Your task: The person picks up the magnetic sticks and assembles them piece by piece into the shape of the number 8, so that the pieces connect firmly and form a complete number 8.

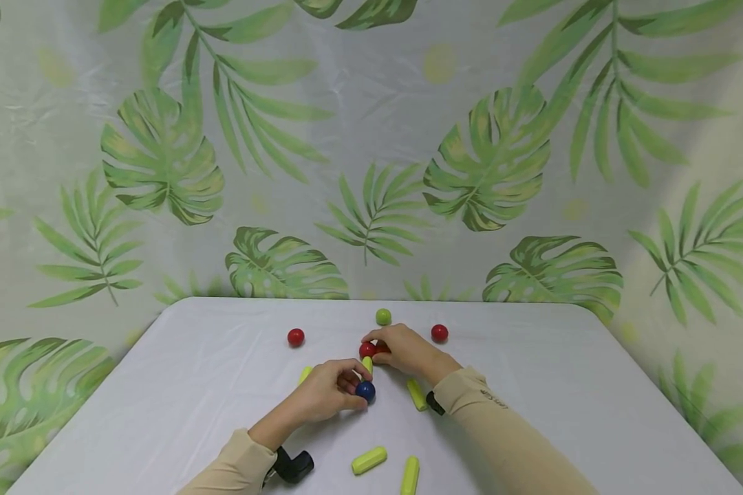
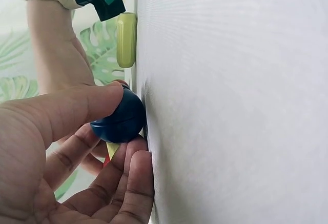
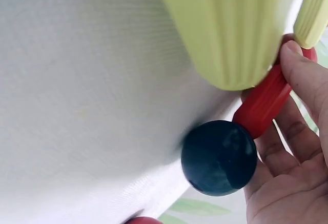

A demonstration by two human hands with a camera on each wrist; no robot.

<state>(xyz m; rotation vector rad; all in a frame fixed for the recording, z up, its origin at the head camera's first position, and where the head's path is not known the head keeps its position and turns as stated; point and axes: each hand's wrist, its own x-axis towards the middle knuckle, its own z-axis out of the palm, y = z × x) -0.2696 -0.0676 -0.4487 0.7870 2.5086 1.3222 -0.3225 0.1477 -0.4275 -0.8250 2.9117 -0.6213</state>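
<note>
My left hand (image 1: pixel 329 390) holds a dark blue ball (image 2: pixel 122 119) low over the white table, thumb on one side and curled fingers around the other. Farther forward, my right hand (image 1: pixel 405 349) grips a red ball (image 1: pixel 367 350) between thumb and fingers. From that ball a yellow-green stick (image 1: pixel 367 364) reaches toward the blue ball. A red stick (image 3: pixel 264 103) also runs from the red ball, under my right hand. At its other end sits a second dark blue ball (image 3: pixel 219 157), which my hand hides in the head view.
Red balls (image 1: pixel 296 337) (image 1: pixel 439 333) lie to either side, and a green ball (image 1: pixel 383 316) at the back. Yellow-green sticks lie around: one (image 1: pixel 417 395) beside my right wrist, one (image 1: pixel 305 375) behind my left hand, two (image 1: pixel 369 460) (image 1: pixel 410 476) in front.
</note>
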